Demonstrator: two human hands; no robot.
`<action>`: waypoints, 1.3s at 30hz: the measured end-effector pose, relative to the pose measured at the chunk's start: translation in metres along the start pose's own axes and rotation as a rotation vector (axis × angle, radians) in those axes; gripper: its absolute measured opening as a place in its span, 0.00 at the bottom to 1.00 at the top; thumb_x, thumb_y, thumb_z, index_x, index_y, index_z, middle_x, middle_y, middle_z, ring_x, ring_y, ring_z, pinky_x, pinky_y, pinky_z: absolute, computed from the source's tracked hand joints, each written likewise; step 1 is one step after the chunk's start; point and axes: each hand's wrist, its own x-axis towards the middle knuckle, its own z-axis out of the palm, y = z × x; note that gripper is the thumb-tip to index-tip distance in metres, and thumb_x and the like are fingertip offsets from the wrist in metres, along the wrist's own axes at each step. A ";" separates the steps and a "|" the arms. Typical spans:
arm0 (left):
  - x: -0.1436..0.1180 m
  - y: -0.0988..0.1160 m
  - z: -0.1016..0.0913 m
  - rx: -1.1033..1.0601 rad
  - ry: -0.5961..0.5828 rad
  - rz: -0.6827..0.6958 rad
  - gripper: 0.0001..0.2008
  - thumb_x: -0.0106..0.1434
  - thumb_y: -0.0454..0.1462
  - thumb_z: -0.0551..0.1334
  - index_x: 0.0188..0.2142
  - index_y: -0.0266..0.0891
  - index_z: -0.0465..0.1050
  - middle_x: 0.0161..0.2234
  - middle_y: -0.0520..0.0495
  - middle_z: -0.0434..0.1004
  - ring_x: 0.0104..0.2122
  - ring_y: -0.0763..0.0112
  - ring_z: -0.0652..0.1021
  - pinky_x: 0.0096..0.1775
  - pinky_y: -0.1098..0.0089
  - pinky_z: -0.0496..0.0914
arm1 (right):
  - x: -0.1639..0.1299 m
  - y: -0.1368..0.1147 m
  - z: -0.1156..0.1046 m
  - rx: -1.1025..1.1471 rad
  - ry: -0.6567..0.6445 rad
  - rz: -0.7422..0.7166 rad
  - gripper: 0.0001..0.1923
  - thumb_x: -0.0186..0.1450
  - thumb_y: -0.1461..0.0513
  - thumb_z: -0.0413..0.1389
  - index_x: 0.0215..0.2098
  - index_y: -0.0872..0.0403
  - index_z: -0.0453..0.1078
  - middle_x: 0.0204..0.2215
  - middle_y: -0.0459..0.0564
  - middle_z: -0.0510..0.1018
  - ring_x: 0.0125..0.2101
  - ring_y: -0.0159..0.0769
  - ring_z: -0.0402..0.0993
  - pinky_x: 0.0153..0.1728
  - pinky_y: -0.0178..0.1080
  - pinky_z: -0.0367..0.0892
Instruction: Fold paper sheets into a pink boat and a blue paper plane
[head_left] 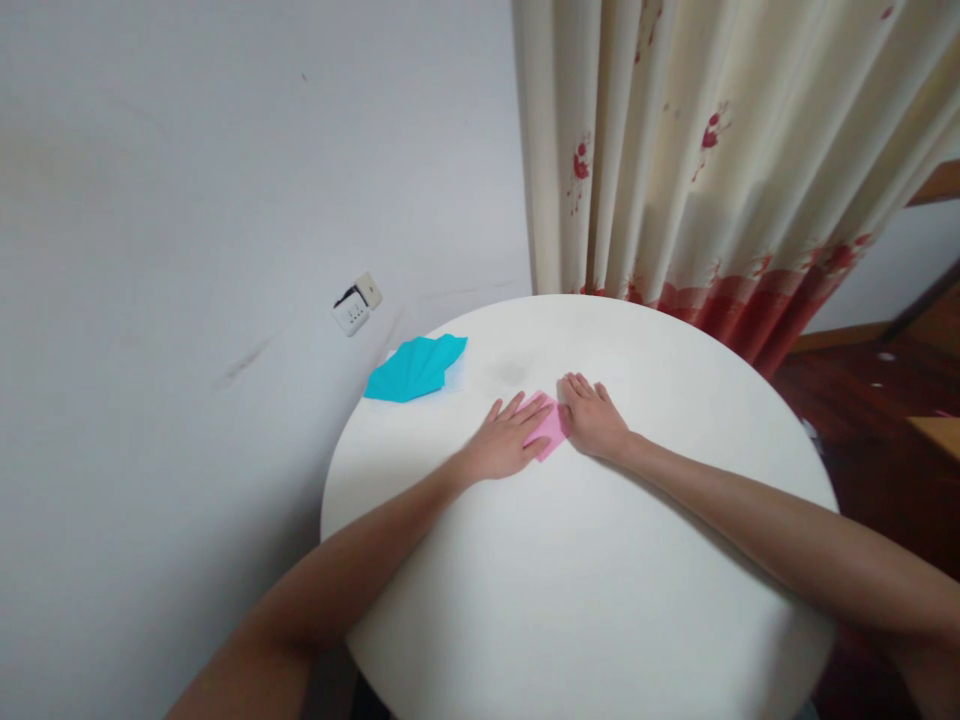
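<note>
Here, both hands' fingers flat on pink paper (pixel 550 428); turquoise folded paper (pixel 415 369) well apart, wall-side.

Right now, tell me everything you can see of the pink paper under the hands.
The pink paper is a small, thin sheet, plain pale pink, lying flat near the middle of the round white table. Only a slanted strip with one corner pointing toward the person shows; the rest is covered. The left hand lies flat on its left side, the right hand on its right, both palms down. Any folds are hidden.
</note>
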 end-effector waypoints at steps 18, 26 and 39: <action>0.003 -0.002 0.008 -0.009 0.049 -0.074 0.30 0.75 0.47 0.40 0.72 0.41 0.41 0.72 0.47 0.41 0.71 0.57 0.47 0.67 0.49 0.45 | 0.001 -0.010 -0.001 0.003 -0.107 -0.250 0.33 0.74 0.55 0.35 0.71 0.66 0.48 0.70 0.61 0.50 0.70 0.46 0.44 0.68 0.53 0.45; 0.005 -0.007 0.008 -0.027 0.065 -0.151 0.32 0.74 0.51 0.41 0.72 0.41 0.42 0.72 0.45 0.43 0.71 0.55 0.47 0.67 0.46 0.46 | -0.001 -0.010 -0.001 -0.021 -0.095 -0.233 0.33 0.74 0.54 0.35 0.71 0.64 0.48 0.71 0.60 0.50 0.70 0.46 0.45 0.68 0.55 0.43; 0.007 -0.011 0.007 -0.021 0.094 -0.246 0.28 0.74 0.45 0.43 0.70 0.39 0.49 0.71 0.43 0.47 0.70 0.54 0.51 0.66 0.45 0.49 | 0.000 -0.010 -0.001 -0.033 -0.092 -0.238 0.32 0.74 0.55 0.36 0.71 0.63 0.49 0.70 0.60 0.52 0.70 0.46 0.46 0.67 0.55 0.45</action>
